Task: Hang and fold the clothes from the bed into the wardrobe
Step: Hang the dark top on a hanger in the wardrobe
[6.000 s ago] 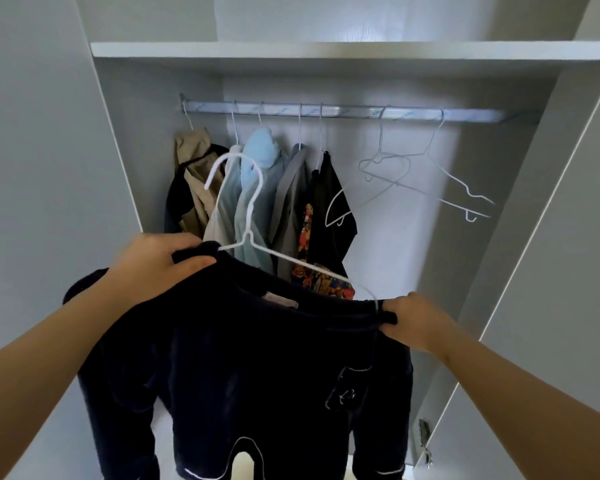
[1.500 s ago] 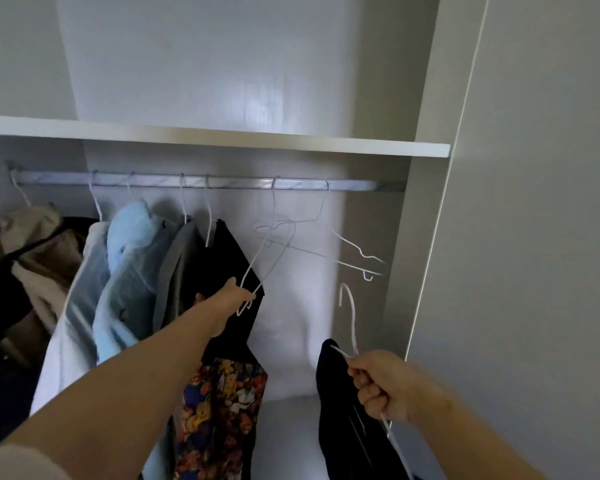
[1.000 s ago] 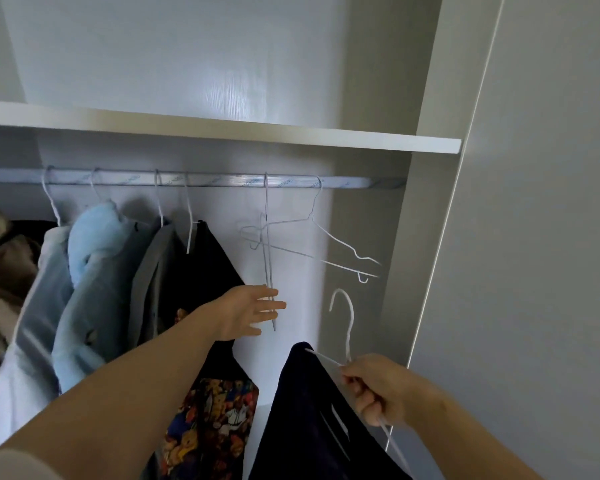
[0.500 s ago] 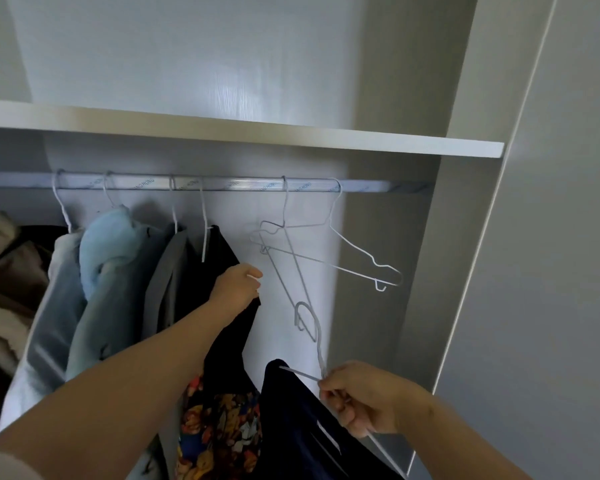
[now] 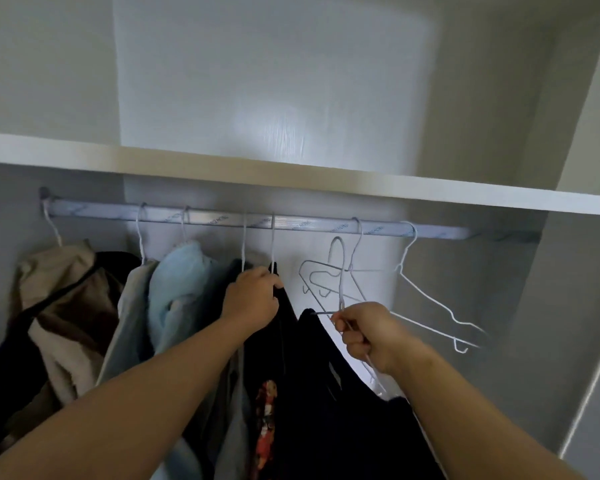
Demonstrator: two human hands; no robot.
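Nearly hung: inside a white built-in wardrobe, a silver hanging rail under the shelf carries a row of hung clothes at its left end. A person raises a dark navy garment toward the free stretch beside them. It hangs below the rail, not yet on it.

The left hand has its fingers curled round the top of a black garment with an orange print, holding it leftward. The right hand, closed in a fist, pinches one arm of the thin white wire hanger that bears the navy garment.

Its hook stands just under the rail, crossing in front of two empty white wire hangers that dangle there. Trouble likely lies at that crossing: the hook could catch the loose wire and tangle, or knock an empty hanger off the rail. A pinch so far out along one arm may also tip the hanger, letting the navy garment slide off.
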